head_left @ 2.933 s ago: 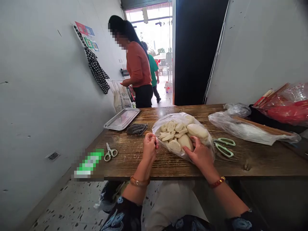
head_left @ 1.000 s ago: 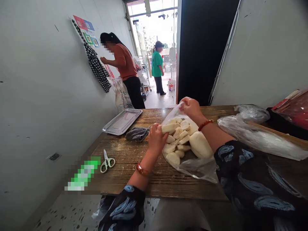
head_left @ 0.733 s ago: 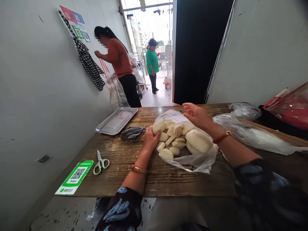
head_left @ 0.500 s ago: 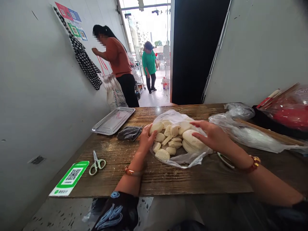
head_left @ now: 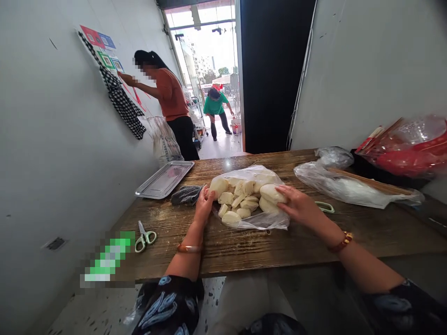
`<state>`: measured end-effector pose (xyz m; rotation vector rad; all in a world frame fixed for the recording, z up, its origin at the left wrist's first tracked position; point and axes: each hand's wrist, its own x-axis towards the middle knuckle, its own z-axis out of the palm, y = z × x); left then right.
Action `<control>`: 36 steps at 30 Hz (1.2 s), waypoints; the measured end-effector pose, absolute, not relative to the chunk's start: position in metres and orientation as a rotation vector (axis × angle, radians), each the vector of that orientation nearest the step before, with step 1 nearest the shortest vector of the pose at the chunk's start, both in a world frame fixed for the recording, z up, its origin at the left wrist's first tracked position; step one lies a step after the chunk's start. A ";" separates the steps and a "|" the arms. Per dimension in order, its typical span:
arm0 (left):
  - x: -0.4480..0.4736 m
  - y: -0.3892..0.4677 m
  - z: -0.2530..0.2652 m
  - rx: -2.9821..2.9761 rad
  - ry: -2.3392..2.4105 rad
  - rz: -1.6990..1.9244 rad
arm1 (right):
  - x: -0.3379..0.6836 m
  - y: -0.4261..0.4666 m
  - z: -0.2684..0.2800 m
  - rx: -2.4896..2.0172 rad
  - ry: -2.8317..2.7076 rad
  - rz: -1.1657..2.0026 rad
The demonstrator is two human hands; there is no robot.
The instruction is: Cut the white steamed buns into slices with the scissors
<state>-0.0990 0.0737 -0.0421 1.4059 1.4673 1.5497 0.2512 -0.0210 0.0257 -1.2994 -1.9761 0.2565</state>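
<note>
In the middle of the wooden table (head_left: pixel 167 251), a clear plastic bag (head_left: pixel 265 224) lies open, full of pale, bun-like pieces (head_left: pixel 233 217). Some are small and thick; bigger smooth ones sit at the bag's sides. My left hand (head_left: pixel 203 207) is closed around the bag's left side, against a large piece (head_left: pixel 219 187). On the right side, my right hand (head_left: pixel 296 204) grips the bag's edge, with its fingertips against another large piece (head_left: pixel 272 193). Part of each hand's grip is hidden by the fingers.
Scissors (head_left: pixel 145 238) and a pixelated green card (head_left: pixel 111 256) lie at left. Behind are a metal tray (head_left: pixel 164 179) and a dark cloth (head_left: pixel 186 194). At right are a green handle (head_left: pixel 324 207) and plastic-wrapped sticks (head_left: pixel 370 181). Two people stand beyond the table.
My right hand has come down from over the bag and closed on its right side. The view has shifted. The person in green has bent towards a bucket; the one in orange has stretched an arm out.
</note>
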 end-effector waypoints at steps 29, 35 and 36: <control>-0.077 0.030 -0.046 2.000 1.563 1.519 | 0.116 -0.001 0.041 -1.304 -2.238 0.165; -0.069 0.027 -0.047 2.049 1.615 1.558 | 0.201 -0.003 0.035 -1.632 -2.315 0.019; -0.069 0.026 -0.046 2.043 1.602 1.571 | 0.208 -0.003 0.032 -1.668 -2.328 0.009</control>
